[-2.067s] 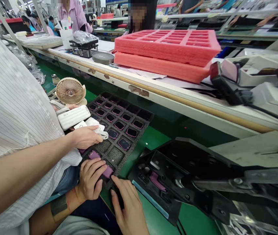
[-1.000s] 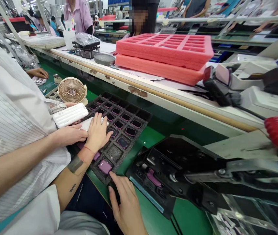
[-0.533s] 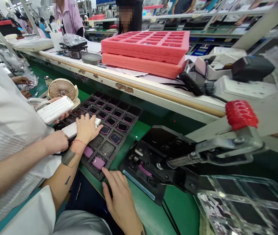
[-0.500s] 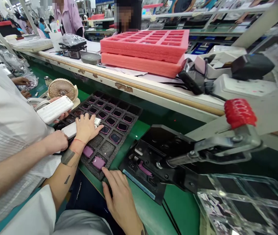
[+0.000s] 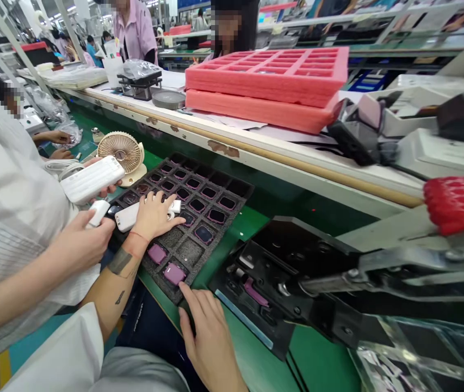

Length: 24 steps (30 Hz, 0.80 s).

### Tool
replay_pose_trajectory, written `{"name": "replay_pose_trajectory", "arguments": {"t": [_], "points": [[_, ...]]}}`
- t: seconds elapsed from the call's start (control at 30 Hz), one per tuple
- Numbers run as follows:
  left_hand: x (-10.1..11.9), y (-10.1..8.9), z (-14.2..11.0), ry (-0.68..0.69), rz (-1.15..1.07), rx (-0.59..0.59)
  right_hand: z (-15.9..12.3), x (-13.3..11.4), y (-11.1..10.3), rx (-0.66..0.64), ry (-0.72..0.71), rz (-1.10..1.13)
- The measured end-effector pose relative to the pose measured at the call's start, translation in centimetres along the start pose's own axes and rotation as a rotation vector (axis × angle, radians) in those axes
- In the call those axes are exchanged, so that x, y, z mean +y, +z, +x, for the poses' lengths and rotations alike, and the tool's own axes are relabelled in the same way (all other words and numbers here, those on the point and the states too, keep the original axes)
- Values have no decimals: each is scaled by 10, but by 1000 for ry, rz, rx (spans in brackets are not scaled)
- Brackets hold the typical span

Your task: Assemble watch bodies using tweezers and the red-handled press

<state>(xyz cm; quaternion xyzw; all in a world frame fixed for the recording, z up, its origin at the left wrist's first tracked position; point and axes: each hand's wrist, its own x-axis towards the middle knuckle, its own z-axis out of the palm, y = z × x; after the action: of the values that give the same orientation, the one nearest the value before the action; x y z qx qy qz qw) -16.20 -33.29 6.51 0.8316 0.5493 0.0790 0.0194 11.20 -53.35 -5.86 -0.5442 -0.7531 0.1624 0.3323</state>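
1. Movement at the left is what we notice first: a co-worker's lower hand (image 5: 80, 245) has lifted, and a small white piece (image 5: 99, 213) now shows, gripped in its curled fingers.
2. That co-worker's upper hand (image 5: 107, 190) lies open beneath a white ridged case (image 5: 92, 179), holding it up just beside a round tan desk fan (image 5: 119, 152).
3. We see the person's left hand (image 5: 154, 216) palm down with its fingers spread, pressing on a white oblong block (image 5: 128, 216); we cannot tell whether it grips the block.
4. That block lies across the near left pockets of a dark foam tray (image 5: 232, 190), with a thin white end showing past the fingers. We cannot tell whether this is one object or two.
5. We see the person's right hand (image 5: 209, 337) open, its fingers loosely parted, with the fingertips at the tray's near corner, just beside a purple piece (image 5: 173, 274) in its pocket. Another purple piece (image 5: 157, 253) sits in the next pocket along.
6. To the right stands a black metal jig (image 5: 280, 261), well apart from the hands, with a red-gripped clamp lever (image 5: 456, 204) above it. Beyond it, pink foam trays (image 5: 266, 76) are stacked on the bench.
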Motion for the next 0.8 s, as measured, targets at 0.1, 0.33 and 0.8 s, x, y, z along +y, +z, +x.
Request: {"name": "replay_pose_trajectory", "arguments": {"t": [0.1, 0.33, 0.8], "points": [[33, 27, 30, -23, 50, 55, 0, 2, 0, 13, -15, 4], [14, 60, 31, -112, 88, 118, 0, -2, -5, 38, -13, 37], [-6, 90, -2, -88, -78, 418, 163, -47, -18, -60, 148, -297]]}}
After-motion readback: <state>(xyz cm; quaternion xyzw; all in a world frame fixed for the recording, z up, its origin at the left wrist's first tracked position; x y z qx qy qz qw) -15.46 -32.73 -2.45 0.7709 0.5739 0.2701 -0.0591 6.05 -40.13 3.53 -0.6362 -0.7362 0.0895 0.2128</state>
